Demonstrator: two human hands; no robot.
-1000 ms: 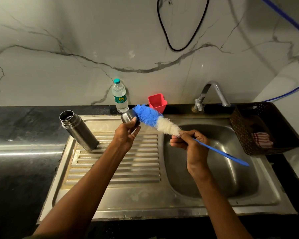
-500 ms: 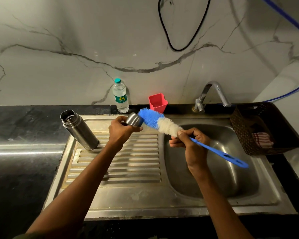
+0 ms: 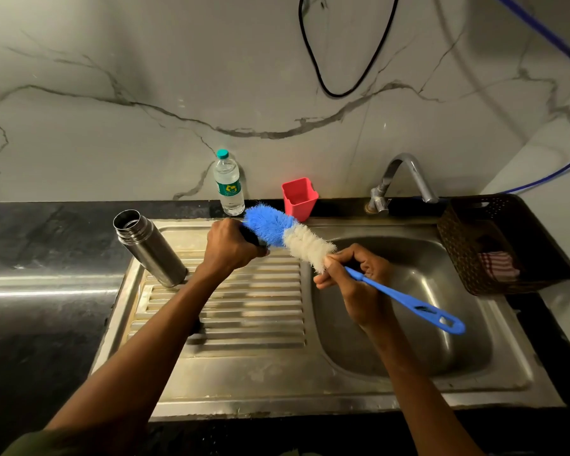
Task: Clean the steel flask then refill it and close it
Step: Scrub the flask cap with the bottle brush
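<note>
L hand is curling round the flask's cap, holding it above the back of the drainboard; the cap is mostly hidden behind the fingers, w/ only a dark sliver showing at the brush side. R hand is pinching the brush just where the bristles are meeting the blue handle, holding it over the basin. The brush is lying tilted, w/ its blue tip pressing against the cap and the white bristles nearer the R hand, while the handle is sticking out toward the front right of the sink.

The flask is standing open and capless at the back left corner of the drainboard, leaning in the wide-angle view; whether it's truly tilted, can't tell.

At the back edge of the surface, against the marble wall, a water bottle w/ a green cap is standing upright, and a red cup is sitting just to its right. The tap is curving over the back of the basin. A dark basket is sitting at the right edge, holding a striped cloth.
</note>
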